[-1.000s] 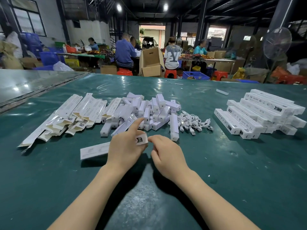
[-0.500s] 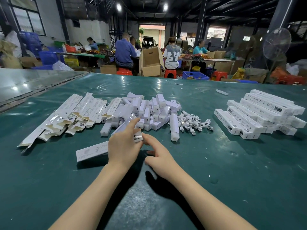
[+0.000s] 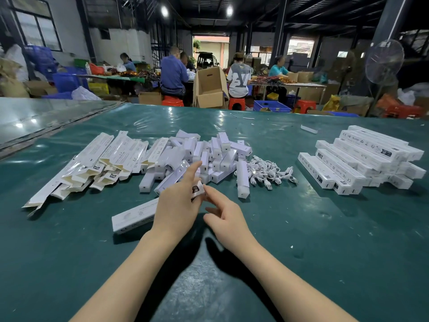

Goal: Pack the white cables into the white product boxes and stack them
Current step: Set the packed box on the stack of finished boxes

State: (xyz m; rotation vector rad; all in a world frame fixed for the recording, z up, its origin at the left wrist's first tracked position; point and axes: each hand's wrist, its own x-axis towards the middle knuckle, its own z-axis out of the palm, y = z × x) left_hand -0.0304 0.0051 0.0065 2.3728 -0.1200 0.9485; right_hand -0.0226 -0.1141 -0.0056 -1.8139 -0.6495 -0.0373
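A: Where is the box that is being packed?

B: The white product box (image 3: 133, 217) lies slantwise over the green table (image 3: 325, 252), in the left hand (image 3: 176, 205). The hand covers its right half. Only the left part shows, plus the end flap (image 3: 197, 190) with a dark printed mark. I cannot tell whether the left end rests on the table.

A: And the fingers?

B: The left forefinger sticks out straight, pointing away from the person. The other fingers curl round the box, mostly out of sight. The right hand (image 3: 228, 219) stretches its forefinger to the end flap, touching it or nearly so. Its other fingers are loosely bent and hold nothing.

A: Is a cable inside?

B: I cannot tell, because the inside is hidden. The white cables (image 3: 269, 170) lie tangled beyond the right hand, just beside a heap of small white pieces (image 3: 209, 154) that are hard to identify.

A: And the rest?

B: Flat boxes (image 3: 104, 156) fan out at the left. The stack of packed boxes (image 3: 362, 159) sits at the far right, well apart, and its print is too small to read.
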